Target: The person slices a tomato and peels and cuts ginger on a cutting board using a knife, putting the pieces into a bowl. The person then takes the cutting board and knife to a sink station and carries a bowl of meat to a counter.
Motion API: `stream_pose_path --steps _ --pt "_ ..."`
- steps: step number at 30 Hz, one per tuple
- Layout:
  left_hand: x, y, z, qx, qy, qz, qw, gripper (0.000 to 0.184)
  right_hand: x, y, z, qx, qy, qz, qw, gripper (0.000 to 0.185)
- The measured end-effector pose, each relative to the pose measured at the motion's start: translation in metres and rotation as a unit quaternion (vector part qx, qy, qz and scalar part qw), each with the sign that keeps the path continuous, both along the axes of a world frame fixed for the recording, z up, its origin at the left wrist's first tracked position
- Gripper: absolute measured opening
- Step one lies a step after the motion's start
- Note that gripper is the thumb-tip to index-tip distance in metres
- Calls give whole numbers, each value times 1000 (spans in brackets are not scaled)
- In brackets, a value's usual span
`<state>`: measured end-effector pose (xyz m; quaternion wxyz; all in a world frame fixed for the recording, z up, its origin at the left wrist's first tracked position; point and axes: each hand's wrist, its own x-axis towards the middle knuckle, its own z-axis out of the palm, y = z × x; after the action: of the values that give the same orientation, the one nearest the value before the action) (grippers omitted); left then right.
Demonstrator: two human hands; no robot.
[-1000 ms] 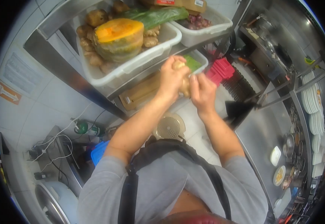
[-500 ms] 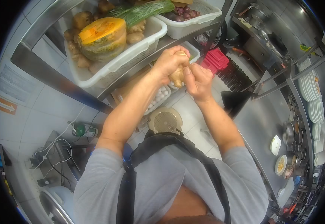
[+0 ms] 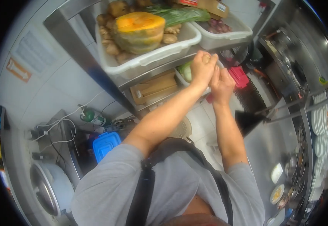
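A piece of ginger, mostly hidden by fingers, is held in front of the lower edge of the shelf. My left hand is closed around it from the left. Pressed close beside it, my right hand has its fingers curled against the ginger's lower side. Behind and to the left, a white plastic basket on the shelf holds a cut pumpkin, more ginger, brown root vegetables and a long green leaf.
A second white basket holds shallots. Below are a cardboard box and a cabbage-like vegetable. Pink-red plastic containers stand past my right hand. To the right runs a steel counter with stacked plates. A blue lid lies at lower left.
The view has shifted, so the shelf and baskets appear further right. Both hands are still together on the ginger, which is now more covered. The blue lid has come into sight.
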<state>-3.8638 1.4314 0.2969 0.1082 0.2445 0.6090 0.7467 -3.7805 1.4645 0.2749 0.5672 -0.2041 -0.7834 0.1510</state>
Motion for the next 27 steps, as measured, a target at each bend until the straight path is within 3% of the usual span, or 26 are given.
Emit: stream_pose_path --steps 2,4,5,8,10,12,14,16,17,18,19,20,21,22,24,26,27 --pt "-16 8 -9 4 -9 -25 1000 23 -2 4 3 47 -21 -2 999 24" --pt "-25 6 -9 -33 2 -170 985 18 3 4 6 84 -48 46 994 24" --pt "-29 8 -10 1 -34 -224 974 17 3 6 9 101 -45 58 992 24" --pt "-35 6 16 -35 -47 -296 953 17 3 2 29 119 -19 84 989 24" --pt "-36 -3 30 -43 -90 -377 921 19 0 1 42 143 -17 91 985 25" --pt "-35 -6 18 -27 -246 -504 827 26 -2 5 57 148 14 164 975 25" --pt "-27 -9 12 -51 -260 -493 829 31 5 12 62 158 -14 120 980 24" --pt "-24 -9 27 -90 -152 -322 930 32 19 12 58 130 16 116 985 21" --pt "-34 -3 21 -73 -51 -274 958 33 36 16 53 104 39 72 991 20" --pt "-39 -4 39 -70 -37 -274 959 33 54 18 46 9 85 48 995 22" --pt "-39 -14 61 -51 145 -190 970 34 73 19 40 -39 121 39 991 22" --pt "-39 -24 83 -33 318 -100 942 34 92 27 26 -97 135 28 986 20" --pt "-48 -29 110 -31 413 -26 910 33 109 30 9 -182 140 29 973 17" --pt "-65 -27 129 -25 501 42 864 32 123 27 -11 -189 144 21 971 17" --pt "-98 -16 132 -154 580 55 798 34 160 18 -60 -353 37 -40 934 15" --pt "-138 -2 92 -358 622 -33 696 45 193 -3 -114 -430 80 -59 897 17" --pt "-137 0 82 -324 593 -61 735 50 210 -12 -124 -515 126 -60 846 21"
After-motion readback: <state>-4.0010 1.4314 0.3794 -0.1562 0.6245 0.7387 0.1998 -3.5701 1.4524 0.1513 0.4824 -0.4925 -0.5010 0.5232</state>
